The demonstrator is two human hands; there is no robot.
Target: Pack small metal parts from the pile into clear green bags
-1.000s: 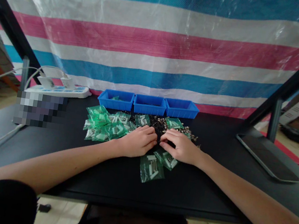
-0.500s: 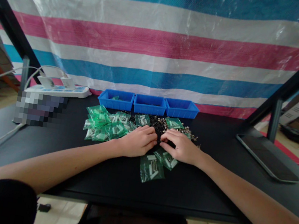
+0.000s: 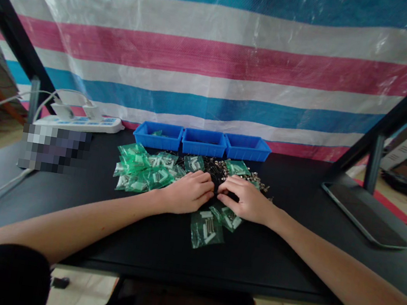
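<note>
My left hand [image 3: 187,192] and my right hand [image 3: 246,199] lie palm down side by side at the middle of the black table [image 3: 279,257]. Their fingertips almost meet over a pile of small black parts [image 3: 218,171], and the curled fingers hide whatever is under them. Several green plastic bags of small metal pieces [image 3: 142,171] are heaped just left of my left hand. Two more green bags [image 3: 207,229] lie in front of my hands, one partly under my right hand. Loose shiny metal parts [image 3: 257,180] are scattered behind my right hand.
Three blue bins [image 3: 204,144] stand in a row behind the pile; the left one holds a green bag. A white power strip [image 3: 77,121] with cables sits at the back left, a dark tablet [image 3: 365,215] at the right. A striped tarp hangs behind.
</note>
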